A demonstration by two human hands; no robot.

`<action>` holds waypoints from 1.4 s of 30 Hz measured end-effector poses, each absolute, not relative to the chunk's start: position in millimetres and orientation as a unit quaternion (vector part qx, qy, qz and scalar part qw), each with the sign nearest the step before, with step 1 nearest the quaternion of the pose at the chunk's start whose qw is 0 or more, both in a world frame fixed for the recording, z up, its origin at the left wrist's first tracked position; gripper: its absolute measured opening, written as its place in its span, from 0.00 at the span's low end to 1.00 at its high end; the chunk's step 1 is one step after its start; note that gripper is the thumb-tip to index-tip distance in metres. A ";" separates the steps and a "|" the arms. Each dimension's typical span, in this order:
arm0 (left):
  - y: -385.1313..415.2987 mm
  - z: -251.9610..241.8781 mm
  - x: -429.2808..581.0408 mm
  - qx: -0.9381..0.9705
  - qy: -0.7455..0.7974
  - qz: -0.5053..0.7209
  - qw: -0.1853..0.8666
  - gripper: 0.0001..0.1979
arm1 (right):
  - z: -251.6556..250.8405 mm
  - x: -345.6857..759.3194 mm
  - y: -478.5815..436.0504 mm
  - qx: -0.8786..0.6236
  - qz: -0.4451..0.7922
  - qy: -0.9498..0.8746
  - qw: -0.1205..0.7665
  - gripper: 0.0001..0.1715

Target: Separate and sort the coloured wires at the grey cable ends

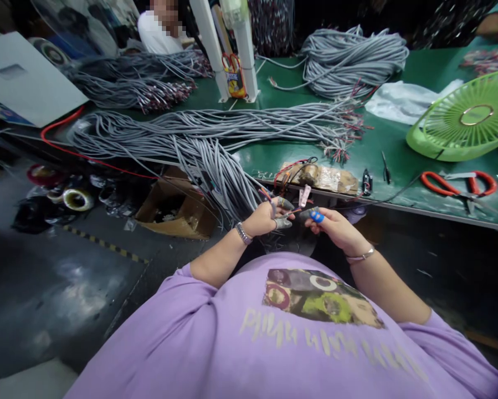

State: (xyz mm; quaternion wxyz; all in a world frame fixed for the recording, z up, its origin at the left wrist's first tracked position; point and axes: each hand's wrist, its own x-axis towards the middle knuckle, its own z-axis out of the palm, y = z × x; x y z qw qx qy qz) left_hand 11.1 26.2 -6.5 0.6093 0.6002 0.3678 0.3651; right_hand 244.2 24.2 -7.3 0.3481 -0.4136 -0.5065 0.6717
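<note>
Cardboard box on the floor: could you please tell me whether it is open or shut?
Open. The cardboard box has its top flaps spread outward, and its dark inside shows; the contents are too dim to name.

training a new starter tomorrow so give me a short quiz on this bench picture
1. True or false: the red-handled scissors lie on the table near the green fan.
2. At the table edge, the grey cable bundle: A) drapes over it toward the person, B) stops short of it, C) is tied in one knot.
3. What do the left hand and right hand hold between them?
Key: 1 true; 2 A; 3 thin coloured wires.
</note>
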 end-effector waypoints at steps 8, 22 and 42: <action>23.9 -14.1 13.4 0.664 0.379 0.357 0.536 0.24 | 3.4 208.3 12.7 -0.430 0.546 -0.561 0.451 0.18; 18.4 9.6 -7.3 0.814 0.397 0.253 0.339 0.10 | -16.7 206.9 4.6 -0.398 0.568 -0.519 0.500 0.18; 3.6 -6.6 1.8 0.710 0.458 0.422 0.330 0.15 | -3.0 230.9 22.5 -0.379 0.616 -0.597 0.348 0.26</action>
